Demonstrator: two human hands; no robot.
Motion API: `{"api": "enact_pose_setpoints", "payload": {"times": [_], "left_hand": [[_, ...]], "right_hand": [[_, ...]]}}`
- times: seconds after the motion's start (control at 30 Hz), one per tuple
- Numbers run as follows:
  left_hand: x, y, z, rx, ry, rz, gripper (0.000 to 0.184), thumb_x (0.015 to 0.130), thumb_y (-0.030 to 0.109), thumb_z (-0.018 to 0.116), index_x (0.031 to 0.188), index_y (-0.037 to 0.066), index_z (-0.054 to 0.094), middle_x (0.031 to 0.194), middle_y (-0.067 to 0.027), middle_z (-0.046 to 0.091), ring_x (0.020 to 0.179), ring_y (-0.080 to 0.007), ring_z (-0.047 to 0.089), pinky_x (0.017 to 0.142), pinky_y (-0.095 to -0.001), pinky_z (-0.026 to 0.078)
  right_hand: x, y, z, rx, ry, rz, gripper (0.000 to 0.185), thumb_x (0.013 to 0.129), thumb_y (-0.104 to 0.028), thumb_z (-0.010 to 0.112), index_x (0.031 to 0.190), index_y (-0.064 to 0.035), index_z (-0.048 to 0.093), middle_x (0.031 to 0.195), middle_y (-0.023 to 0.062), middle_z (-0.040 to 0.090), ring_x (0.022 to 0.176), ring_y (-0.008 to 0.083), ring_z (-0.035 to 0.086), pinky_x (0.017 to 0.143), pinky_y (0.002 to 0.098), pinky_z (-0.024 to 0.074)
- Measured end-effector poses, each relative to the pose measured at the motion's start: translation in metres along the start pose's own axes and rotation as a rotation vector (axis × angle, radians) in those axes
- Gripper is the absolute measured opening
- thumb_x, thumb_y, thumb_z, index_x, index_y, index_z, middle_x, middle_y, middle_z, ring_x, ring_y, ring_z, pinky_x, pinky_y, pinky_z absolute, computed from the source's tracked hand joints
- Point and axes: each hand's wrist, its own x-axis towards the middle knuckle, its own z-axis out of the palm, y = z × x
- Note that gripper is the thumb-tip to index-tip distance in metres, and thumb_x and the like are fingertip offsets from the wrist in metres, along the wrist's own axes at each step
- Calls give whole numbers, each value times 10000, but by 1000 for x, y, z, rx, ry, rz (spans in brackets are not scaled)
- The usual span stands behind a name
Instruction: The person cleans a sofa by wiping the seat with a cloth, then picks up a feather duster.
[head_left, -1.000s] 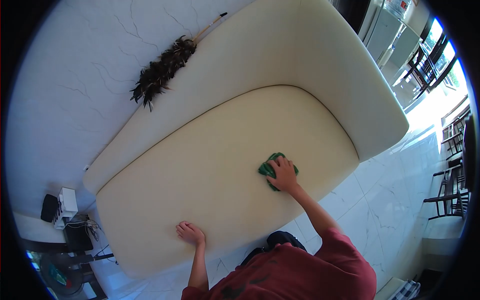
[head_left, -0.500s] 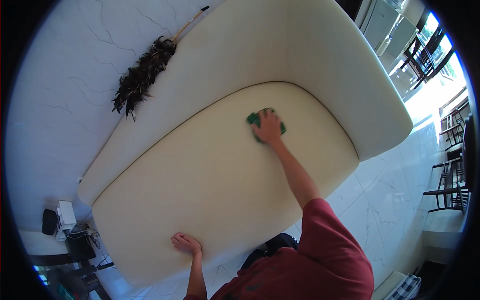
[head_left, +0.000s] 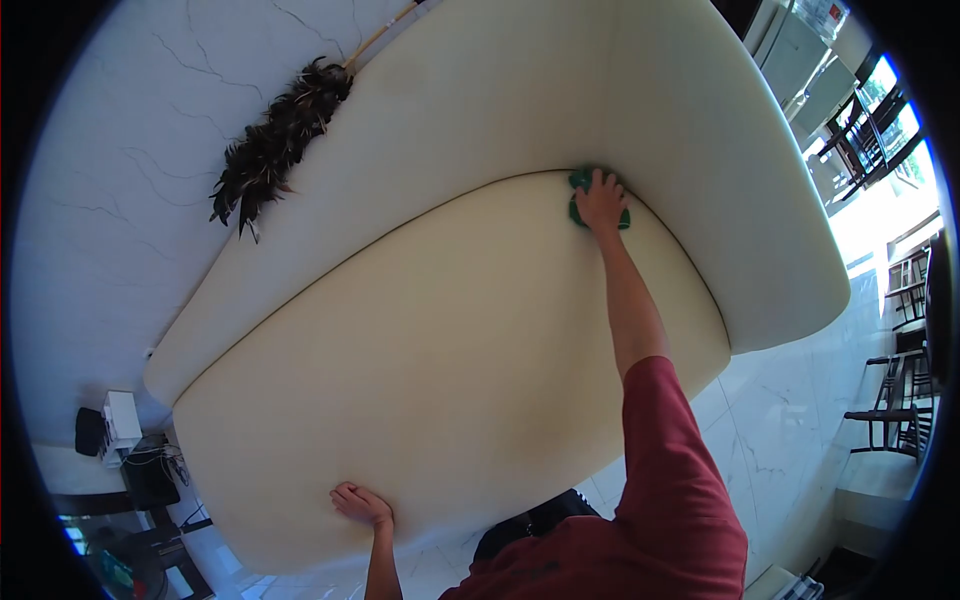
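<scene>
On the cream sofa seat (head_left: 420, 350), my right hand (head_left: 602, 203) presses a green cloth (head_left: 580, 181) at the back corner, where the seat seam meets the curved backrest (head_left: 480, 110). Its fingers are bent over the cloth, whose edges show on both sides. My left hand (head_left: 361, 504) rests on the seat near its front edge, fingers slightly curled and apart, holding nothing. A dark feather duster (head_left: 282, 140) lies along the top of the backrest at the upper left.
A white box-like device (head_left: 122, 419) and cables stand beyond the sofa's left end. Dark chairs (head_left: 885, 415) are on the tiled floor (head_left: 760, 440) at the right. A marble-patterned wall (head_left: 110, 210) lies behind the backrest.
My right hand has slid the green cloth from the middle of the seat up to its back corner. My left hand stays on the seat near the front edge, as the view shifts slightly.
</scene>
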Motion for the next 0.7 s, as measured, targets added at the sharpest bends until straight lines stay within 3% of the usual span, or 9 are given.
{"api": "enact_pose_setpoints", "payload": {"times": [0.13,0.17,0.3,0.5,0.7], "left_hand": [[2,4,0,4,0,-21,90,805,175,418,828,89,430,851,-111,421,839,-311,438,737,-412,315],[2,5,-1,-24,3,0,88,807,176,420,828,91,429,852,-110,421,843,-310,439,738,-411,315],[2,-5,-1,-38,-2,35,87,810,179,423,831,95,433,858,-109,424,855,-307,445,738,-414,317],[3,-3,-4,-66,-7,38,113,823,191,419,846,85,448,865,-114,432,863,-314,450,742,-417,322],[3,-1,-2,-60,5,40,127,819,196,414,855,80,451,893,-122,434,884,-317,446,762,-426,331]], "right_hand": [[-38,-103,27,49,-130,-352,530,837,-365,624,1294,-155,456,1301,141,452,1195,353,442,990,557,323],[-51,-125,39,105,-75,-430,511,830,-349,635,1278,-167,472,1268,130,465,1189,336,441,983,543,322],[-52,-138,41,165,-151,-498,525,826,-362,642,1281,-166,469,1251,130,468,1179,326,441,967,544,320],[-48,2,1,43,21,-245,518,848,-368,634,1286,-149,469,1237,135,473,1163,326,452,949,520,344],[-153,148,-58,-6,157,8,479,832,-349,623,1233,-126,485,1155,140,482,1125,325,468,908,504,359]]}}
